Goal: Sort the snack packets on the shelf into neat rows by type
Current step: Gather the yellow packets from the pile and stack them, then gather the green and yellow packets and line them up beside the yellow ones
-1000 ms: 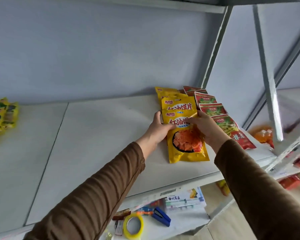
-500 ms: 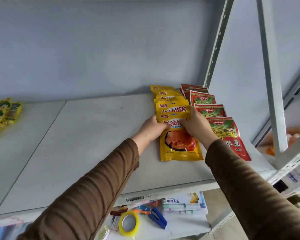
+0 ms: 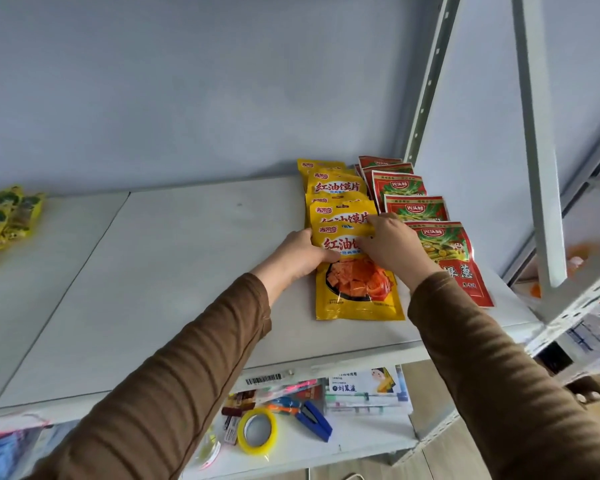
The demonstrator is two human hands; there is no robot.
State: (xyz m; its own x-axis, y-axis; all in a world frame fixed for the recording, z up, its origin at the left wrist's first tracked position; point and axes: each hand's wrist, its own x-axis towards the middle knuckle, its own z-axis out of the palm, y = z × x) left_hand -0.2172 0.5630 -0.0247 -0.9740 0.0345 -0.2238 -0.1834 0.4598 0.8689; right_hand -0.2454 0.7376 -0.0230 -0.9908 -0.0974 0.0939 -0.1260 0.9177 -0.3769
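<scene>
Yellow front packet (image 3: pixel 357 289) top hidden under left hand (image 3: pixel 300 254), right hand (image 3: pixel 392 249).

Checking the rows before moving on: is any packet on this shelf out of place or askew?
Yes. The green-and-yellow packets lie in a loose, tilted heap at the shelf's far left, unlike the overlapping yellow row and red row.

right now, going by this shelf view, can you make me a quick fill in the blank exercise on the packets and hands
1. Both hands, left hand and right hand, rest on the front packet of the ____ row.
2. The red packets lie to the ____ of the yellow row.
3. The green-and-yellow packets sit at the shelf's far ____ end.
4. The tape roll lies on the shelf ____ this one.

Missing words: yellow; right; left; below
</scene>
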